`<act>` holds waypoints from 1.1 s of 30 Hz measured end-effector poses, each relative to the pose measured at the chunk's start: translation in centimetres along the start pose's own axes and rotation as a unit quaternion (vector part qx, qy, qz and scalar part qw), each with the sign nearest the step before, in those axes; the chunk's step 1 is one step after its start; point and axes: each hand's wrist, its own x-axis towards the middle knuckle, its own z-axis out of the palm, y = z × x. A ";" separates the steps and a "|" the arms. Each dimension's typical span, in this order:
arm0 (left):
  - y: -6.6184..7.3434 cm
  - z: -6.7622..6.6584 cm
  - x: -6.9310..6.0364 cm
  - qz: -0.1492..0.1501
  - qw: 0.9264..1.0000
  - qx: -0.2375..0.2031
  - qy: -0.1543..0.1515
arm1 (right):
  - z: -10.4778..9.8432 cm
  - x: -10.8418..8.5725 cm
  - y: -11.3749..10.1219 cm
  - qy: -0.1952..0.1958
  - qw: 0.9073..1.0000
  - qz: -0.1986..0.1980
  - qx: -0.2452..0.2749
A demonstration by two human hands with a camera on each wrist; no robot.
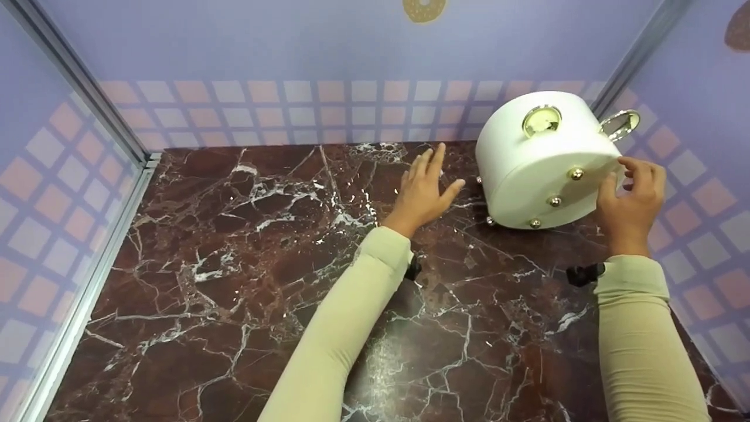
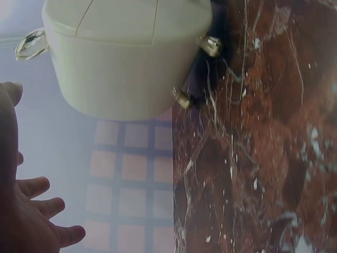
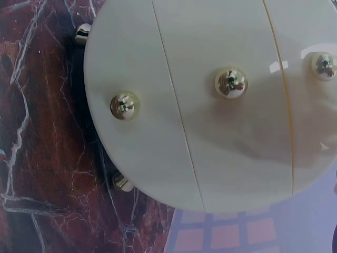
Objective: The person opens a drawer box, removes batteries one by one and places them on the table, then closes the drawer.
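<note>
Fingers (image 1: 435,164) spread on left hand (image 1: 420,196), right hand (image 1: 634,198) at white case (image 1: 530,173) (pinch unclear).

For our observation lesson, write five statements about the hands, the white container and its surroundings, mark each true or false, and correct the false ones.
1. The front of the white container bears three shiny knobs. True.
2. The left hand grips the container. False: the left hand is apart from it.
3. In the head view, the right hand is at the container's right edge. True.
4. The tabletop is plain white. False: it is dark reddish-brown with pale veins.
5. The back wall has pink squares along its lower part. True.
</note>
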 end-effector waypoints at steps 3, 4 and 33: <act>0.6 0.6 0.1 0.009 1.000 -0.008 -0.008 | 0.0 0.3 1.7 -0.009 1.000 0.017 -0.017; 0.8 0.8 0.2 0.012 1.000 -0.010 -0.009 | 0.0 0.4 2.2 -0.012 1.000 0.021 -0.019; 4.7 6.2 2.3 -0.019 0.985 -0.172 -0.024 | -0.4 0.6 5.7 -0.212 0.953 0.216 0.020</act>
